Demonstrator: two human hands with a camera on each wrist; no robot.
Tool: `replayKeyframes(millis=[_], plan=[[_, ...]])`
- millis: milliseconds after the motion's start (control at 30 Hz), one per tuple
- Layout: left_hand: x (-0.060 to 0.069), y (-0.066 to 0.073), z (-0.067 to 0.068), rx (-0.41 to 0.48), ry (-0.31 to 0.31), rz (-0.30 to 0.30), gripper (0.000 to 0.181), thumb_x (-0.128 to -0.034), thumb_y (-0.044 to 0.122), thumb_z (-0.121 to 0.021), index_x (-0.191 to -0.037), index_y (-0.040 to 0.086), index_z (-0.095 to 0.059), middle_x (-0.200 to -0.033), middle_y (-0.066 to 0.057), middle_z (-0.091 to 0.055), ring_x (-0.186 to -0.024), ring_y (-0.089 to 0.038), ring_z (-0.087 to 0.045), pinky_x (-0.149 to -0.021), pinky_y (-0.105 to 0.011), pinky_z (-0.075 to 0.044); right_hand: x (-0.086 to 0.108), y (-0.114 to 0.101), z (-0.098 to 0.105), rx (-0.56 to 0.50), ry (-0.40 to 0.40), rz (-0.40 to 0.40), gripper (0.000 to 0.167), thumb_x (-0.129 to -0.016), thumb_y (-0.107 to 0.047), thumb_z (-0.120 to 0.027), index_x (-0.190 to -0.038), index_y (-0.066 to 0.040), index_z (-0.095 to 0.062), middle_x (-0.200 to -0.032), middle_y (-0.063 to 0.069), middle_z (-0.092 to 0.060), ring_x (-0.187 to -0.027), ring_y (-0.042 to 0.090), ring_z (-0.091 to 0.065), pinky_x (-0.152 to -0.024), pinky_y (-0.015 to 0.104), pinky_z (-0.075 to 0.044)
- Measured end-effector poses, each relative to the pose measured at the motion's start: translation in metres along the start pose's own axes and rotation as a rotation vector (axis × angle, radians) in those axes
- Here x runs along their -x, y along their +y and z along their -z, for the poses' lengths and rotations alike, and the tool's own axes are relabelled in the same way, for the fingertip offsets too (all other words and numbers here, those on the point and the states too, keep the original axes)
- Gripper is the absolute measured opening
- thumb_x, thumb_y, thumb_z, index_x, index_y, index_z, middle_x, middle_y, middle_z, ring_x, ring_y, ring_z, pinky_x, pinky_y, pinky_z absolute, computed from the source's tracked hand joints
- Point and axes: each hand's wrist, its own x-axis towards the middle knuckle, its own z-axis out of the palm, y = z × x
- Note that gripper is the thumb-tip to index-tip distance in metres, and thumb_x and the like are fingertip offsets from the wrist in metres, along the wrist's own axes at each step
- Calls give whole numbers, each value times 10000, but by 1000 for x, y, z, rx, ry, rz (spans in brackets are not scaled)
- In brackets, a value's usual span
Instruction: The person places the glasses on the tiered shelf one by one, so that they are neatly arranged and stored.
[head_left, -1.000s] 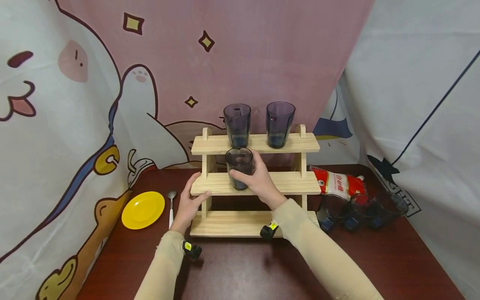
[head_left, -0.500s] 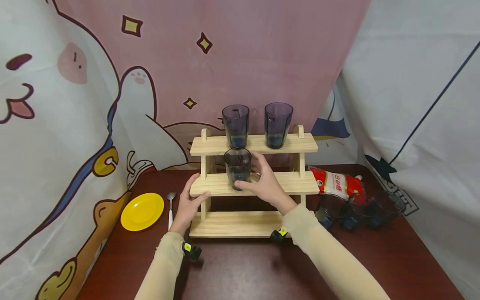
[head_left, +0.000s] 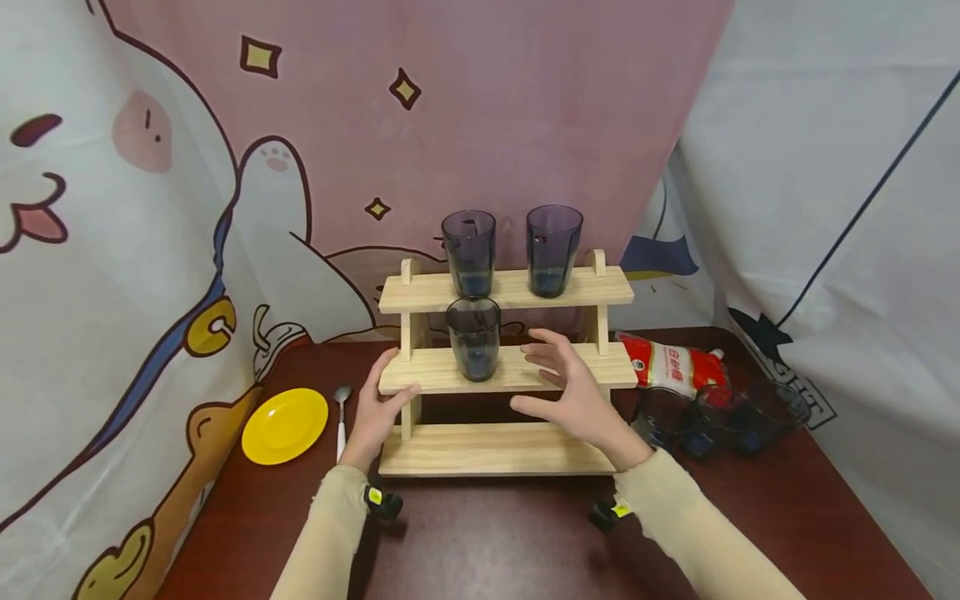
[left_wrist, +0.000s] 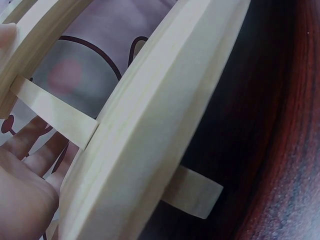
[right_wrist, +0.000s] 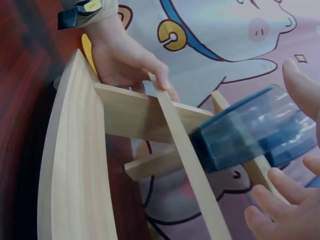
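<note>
A three-tier wooden shelf rack [head_left: 540,371] stands on the table. My left hand [head_left: 372,408] grips the left end of its middle board, thumb on top near the front edge and fingers around the side. On that board a dark, clear glass tumbler [head_left: 475,342] stands upright, left of centre. To its right my right hand [head_left: 581,400] hovers apart from it, fingers spread and loosely bent, holding nothing. In the right wrist view the tumbler [right_wrist: 235,130] shows beside my right fingers [right_wrist: 280,195]. Two purple-tinted tumblers, one left [head_left: 470,254] and one right [head_left: 553,250], stand on the top board.
Several dark tumblers [head_left: 712,421] stand at the table's right, in front of a red and white packet [head_left: 675,367]. A yellow plate [head_left: 285,427] and a white-handled spoon [head_left: 342,417] lie on the left. Printed cloth [head_left: 525,108] hangs behind.
My right hand has let go of the tumbler on the middle board and moved right and slightly down, its fingers spreading. The tumbler stays on the board. My left hand keeps its grip.
</note>
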Motion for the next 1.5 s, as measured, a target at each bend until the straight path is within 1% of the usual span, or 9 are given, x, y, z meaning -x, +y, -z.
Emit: replayKeyframes(millis=[233, 367, 467, 700, 833, 1133, 1333, 1400, 1500], plan=[[0, -2, 2, -6, 8, -3, 727, -967, 198, -791, -1582, 354, -436, -1649, 52, -388, -1506, -218, -341, -1219, -527, -273, 24, -7, 24, 55, 52, 55, 868, -839, -76, -893, -1556, -222, -426, -1495, 87, -565, -1392, 281, -521, -1157, 606, -391], [-1, -4, 2, -19, 14, -5, 722, -970, 182, -784, -1583, 348, -439, -1658, 37, -385, -1518, -236, -332, -1223, -542, -262, 39, -10, 42, 143, 93, 69, 881, -831, -46, -890, -1563, -198, -424, -1488, 67, -574, -1378, 202, -529, -1158, 372, -429], [-1, -4, 1, -19, 15, -3, 725, -968, 172, -782, -1584, 346, -440, -1662, 25, -382, -1524, -247, -326, -1226, -547, -256, 51, -10, 59, 212, 130, 88, 890, -820, -12, -889, -1567, -171, -431, -1479, 85, -582, -1360, 106, -532, -1102, 190, -413], [0, 1, 2, 1, 7, -9, 738, -960, 184, -794, -1585, 345, -437, -1654, 19, -390, -1494, -244, -363, -1210, -529, -288, 82, -13, 99, 371, 261, 90, 932, -764, 49, -910, -1555, -162, -465, -1445, 137, -594, -1310, -19, -514, -1028, 92, -391], [-1, 2, 2, 8, 3, 0, 733, -964, 179, -791, -1583, 348, -434, -1642, 20, -404, -1466, -240, -404, -1193, -504, -320, 99, -6, 125, 448, 325, 59, 968, -767, 61, -903, -1578, -176, -432, -1468, 121, -578, -1308, -77, -480, -1001, 60, -374], [-1, 1, 0, 12, -8, -9, 716, -976, 172, -777, -1584, 322, -432, -1647, -4, -398, -1467, -254, -396, -1200, -511, -307, 132, 21, 191, 469, 521, -80, 921, -856, 2, -856, -1610, -253, -394, -1452, -137, -544, -1287, -94, -474, -970, 9, -364], [0, 0, 0, 4, -2, -12, 715, -972, 170, -782, -1577, 333, -439, -1647, 12, -395, -1480, -246, -380, -1203, -526, -303, 151, 48, 223, 505, 632, -230, 879, -951, -121, -785, -1647, -333, -292, -1652, -84, -392, -1476, -38, -344, -1204, 163, -235], [0, 1, 0, -3, 0, -6, 717, -971, 175, -784, -1578, 340, -439, -1647, 22, -394, -1482, -239, -377, -1201, -525, -307, 156, 56, 230, 494, 642, -264, 878, -962, -137, -774, -1655, -330, -271, -1675, -72, -356, -1507, -11, -313, -1197, 142, -223], [0, 0, 0, -7, -1, -5, 719, -968, 177, -787, -1575, 352, -443, -1641, 34, -402, -1474, -235, -388, -1197, -525, -312, 163, 67, 236, 476, 643, -316, 887, -971, -173, -769, -1665, -337, -241, -1696, -60, -319, -1545, 29, -264, -1231, 192, -204]])
